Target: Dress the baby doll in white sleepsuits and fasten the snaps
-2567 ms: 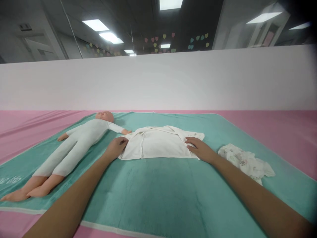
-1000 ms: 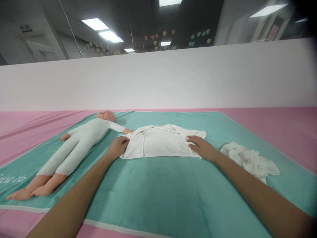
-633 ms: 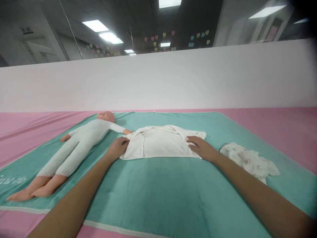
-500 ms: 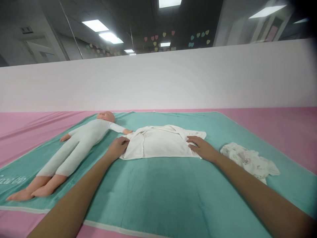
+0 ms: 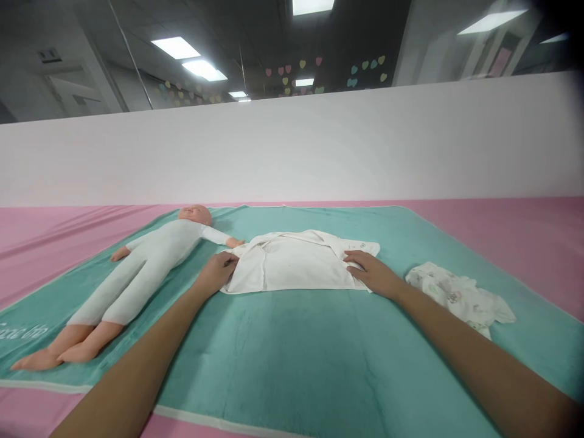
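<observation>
A white baby garment (image 5: 301, 264) lies spread flat, with loose folds along its far edge and a small print at its far right corner. My left hand (image 5: 218, 272) has its fingers curled closed on the garment's left edge; the fingertips are partly hidden. At the right side, my right hand (image 5: 371, 272) rests on the cloth with fingers stretched and a little apart. Left of the garment a baby doll (image 5: 159, 249) in a white suit lies on its back, one arm reaching to the garment's far left corner.
Under everything is a teal blanket (image 5: 292, 359) with a pale border, on a pink surface (image 5: 515, 237). A crumpled, printed white cloth (image 5: 458, 295) lies beyond my right forearm. A low white wall (image 5: 292, 149) runs across the back, with dark glass above it.
</observation>
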Available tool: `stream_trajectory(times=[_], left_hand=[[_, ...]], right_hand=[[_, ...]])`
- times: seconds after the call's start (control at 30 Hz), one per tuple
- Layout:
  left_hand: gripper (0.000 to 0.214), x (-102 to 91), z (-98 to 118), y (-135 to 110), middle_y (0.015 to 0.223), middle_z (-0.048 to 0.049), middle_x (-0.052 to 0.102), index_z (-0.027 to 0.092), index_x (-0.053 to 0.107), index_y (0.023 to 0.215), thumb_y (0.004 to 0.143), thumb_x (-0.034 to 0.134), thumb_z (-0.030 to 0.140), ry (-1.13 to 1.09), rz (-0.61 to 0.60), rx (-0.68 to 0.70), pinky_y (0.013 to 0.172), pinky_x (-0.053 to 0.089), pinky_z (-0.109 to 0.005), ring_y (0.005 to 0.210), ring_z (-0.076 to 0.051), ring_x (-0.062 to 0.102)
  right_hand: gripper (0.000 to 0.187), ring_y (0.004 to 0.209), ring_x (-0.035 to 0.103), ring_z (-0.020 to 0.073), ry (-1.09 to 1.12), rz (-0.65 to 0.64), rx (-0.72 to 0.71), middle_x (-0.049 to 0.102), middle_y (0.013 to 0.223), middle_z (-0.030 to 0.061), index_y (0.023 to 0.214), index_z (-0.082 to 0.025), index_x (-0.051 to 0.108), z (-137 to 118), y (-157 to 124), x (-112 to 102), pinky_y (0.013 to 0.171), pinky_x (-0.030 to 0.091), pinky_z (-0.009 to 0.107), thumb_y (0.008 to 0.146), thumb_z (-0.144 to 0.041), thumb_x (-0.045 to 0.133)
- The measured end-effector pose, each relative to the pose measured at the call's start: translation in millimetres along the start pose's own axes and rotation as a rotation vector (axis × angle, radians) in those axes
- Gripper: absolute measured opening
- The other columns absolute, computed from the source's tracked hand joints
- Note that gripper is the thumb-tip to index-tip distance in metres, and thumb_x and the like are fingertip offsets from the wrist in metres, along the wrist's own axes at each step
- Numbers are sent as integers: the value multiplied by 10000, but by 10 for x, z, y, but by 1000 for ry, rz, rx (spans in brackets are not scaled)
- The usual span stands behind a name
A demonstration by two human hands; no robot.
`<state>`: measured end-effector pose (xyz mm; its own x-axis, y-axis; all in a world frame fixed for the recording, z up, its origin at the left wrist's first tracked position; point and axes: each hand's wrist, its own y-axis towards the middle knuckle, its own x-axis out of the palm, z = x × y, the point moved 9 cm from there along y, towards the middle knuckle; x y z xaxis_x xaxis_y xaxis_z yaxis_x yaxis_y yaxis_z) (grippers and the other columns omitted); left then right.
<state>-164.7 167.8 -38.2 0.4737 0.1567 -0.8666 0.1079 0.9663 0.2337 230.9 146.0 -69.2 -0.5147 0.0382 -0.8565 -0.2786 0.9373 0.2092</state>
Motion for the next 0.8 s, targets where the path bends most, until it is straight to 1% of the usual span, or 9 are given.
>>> stream_trajectory(times=[0.3, 0.7, 0.77, 0.8], left_hand=[[290, -29, 31, -18, 944, -44, 659, 177, 644, 855, 776, 409, 327, -7, 7, -21, 780, 400, -298, 914, -223, 557], [280, 4, 24, 1, 905, -33, 665, 186, 648, 837, 784, 427, 350, -9, 21, 9, 770, 409, -301, 875, -217, 573], [280, -38, -2, 7, 913, -38, 663, 188, 649, 847, 792, 427, 349, 3, 55, 3, 786, 413, -312, 887, -224, 570], [280, -96, -24, 7, 936, -46, 659, 185, 647, 864, 798, 424, 341, 23, 102, -1, 807, 412, -322, 910, -231, 564]], right_hand=[[413, 1291, 342, 243, 3, -5, 9, 428, 1377, 9, 1135, -277, 560, -11, -2, -1, 1076, 266, 412, 857, -517, 371], [417, 1298, 333, 241, 7, -4, 4, 422, 1383, 4, 1146, -281, 556, 24, -3, 7, 1073, 270, 409, 861, -519, 368], [417, 1298, 333, 244, 11, -4, 9, 420, 1384, 4, 1146, -282, 556, 21, -10, 3, 1072, 272, 413, 860, -520, 368], [414, 1297, 334, 243, 13, -4, 10, 419, 1384, 4, 1144, -282, 557, 15, -13, 1, 1072, 272, 414, 861, -518, 367]])
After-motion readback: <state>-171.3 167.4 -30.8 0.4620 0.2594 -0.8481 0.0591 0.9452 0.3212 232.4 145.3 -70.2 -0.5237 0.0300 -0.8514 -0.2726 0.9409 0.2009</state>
